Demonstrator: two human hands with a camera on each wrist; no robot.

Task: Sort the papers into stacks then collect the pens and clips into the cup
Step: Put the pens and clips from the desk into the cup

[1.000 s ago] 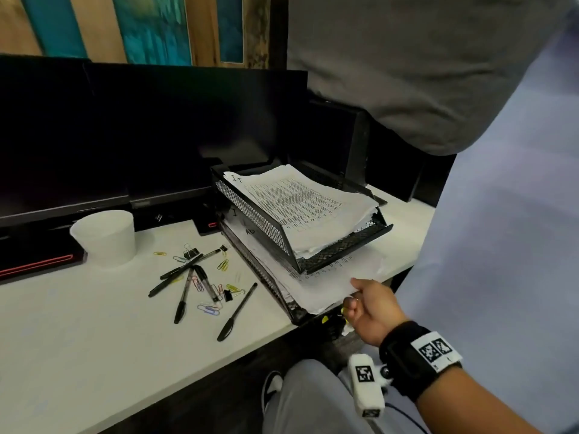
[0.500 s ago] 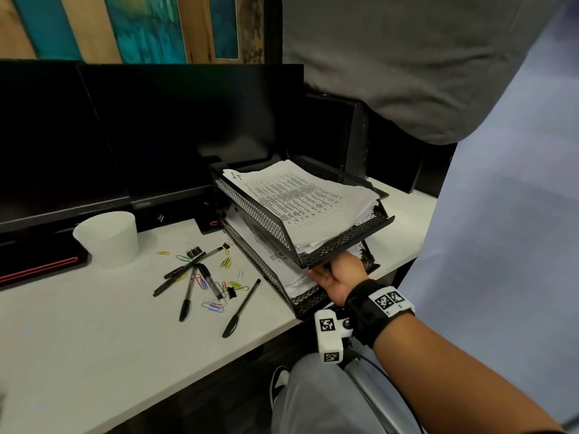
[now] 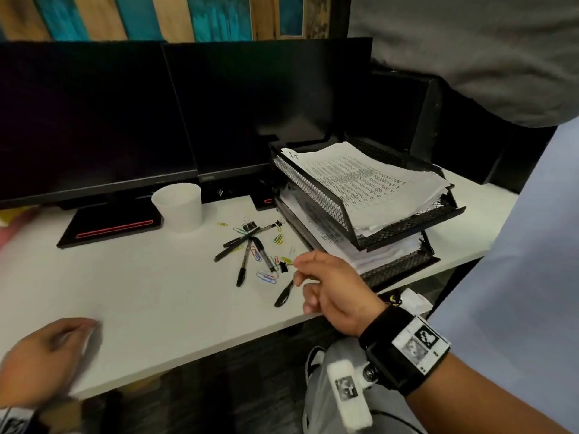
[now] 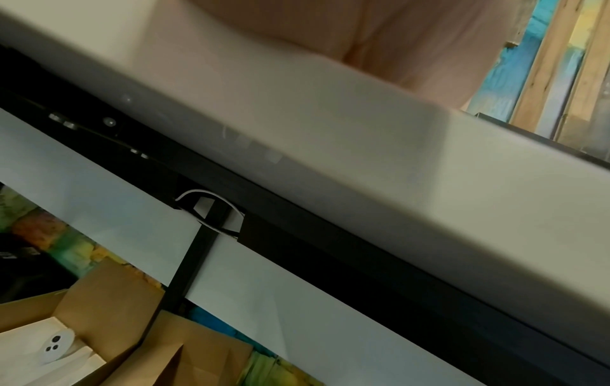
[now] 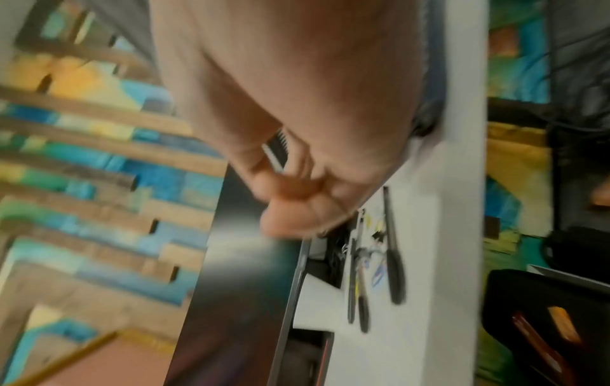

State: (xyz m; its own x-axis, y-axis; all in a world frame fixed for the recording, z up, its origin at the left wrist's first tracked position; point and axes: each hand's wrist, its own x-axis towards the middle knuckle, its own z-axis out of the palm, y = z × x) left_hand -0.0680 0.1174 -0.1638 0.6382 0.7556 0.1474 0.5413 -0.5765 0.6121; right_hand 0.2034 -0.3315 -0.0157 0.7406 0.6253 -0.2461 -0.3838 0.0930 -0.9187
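Observation:
A two-tier black mesh tray (image 3: 316,195) at the desk's right holds printed papers (image 3: 360,180) on top and another paper stack (image 3: 385,249) below. Several black pens (image 3: 247,249), coloured paper clips (image 3: 266,277) and black binder clips lie scattered left of the tray. The white cup (image 3: 178,206) stands upright behind them. My right hand (image 3: 302,274) hovers with loosely curled, empty fingers over the nearest pen (image 3: 283,296); in the right wrist view this pen (image 5: 394,261) lies free on the desk. My left hand (image 3: 81,330), blurred, rests flat near the desk's front edge.
Two dark monitors (image 3: 125,120) on black stands line the back of the white desk (image 3: 141,292). A person in a grey top (image 3: 470,42) stands close at the right. Below the desk, in the left wrist view, are brown paper bags (image 4: 109,326).
My right hand left the lower tray's papers and swung left to above the nearest pen. The lower papers now sit inside the tray. My left hand came into view at the lower left.

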